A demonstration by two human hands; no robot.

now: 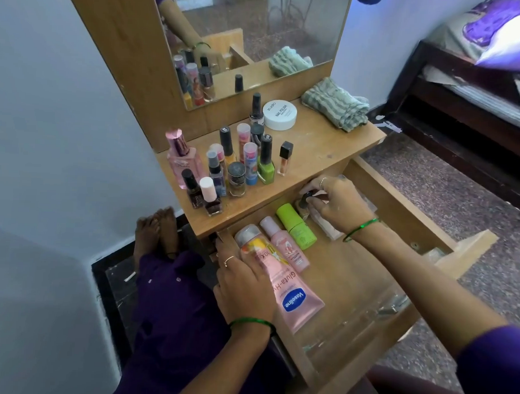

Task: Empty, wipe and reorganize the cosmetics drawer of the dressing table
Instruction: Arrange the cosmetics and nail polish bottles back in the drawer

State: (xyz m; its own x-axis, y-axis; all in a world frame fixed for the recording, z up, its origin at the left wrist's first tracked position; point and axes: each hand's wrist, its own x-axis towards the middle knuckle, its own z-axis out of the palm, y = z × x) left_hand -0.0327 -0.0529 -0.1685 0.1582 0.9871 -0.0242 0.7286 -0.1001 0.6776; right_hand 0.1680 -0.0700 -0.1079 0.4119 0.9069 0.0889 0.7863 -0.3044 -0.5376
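Wood worktop point(320, 151) at centre frame carries crowded polish bottles point(242, 163) and a striped cloth point(335, 106); a bed point(477, 96) fills the upper right. In the open drawer point(401, 209), the right hand point(339, 204) pinches a small bottle point(304, 200), while the left hand point(244, 281) lies flat beside a Vaseline tube point(296, 293).

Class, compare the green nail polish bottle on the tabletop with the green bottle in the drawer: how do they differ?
The nail polish bottle stands upright on the tabletop; the green bottle lies flat in the drawer. The first has a tall black cap; the second's cap is green. Both are bright green.
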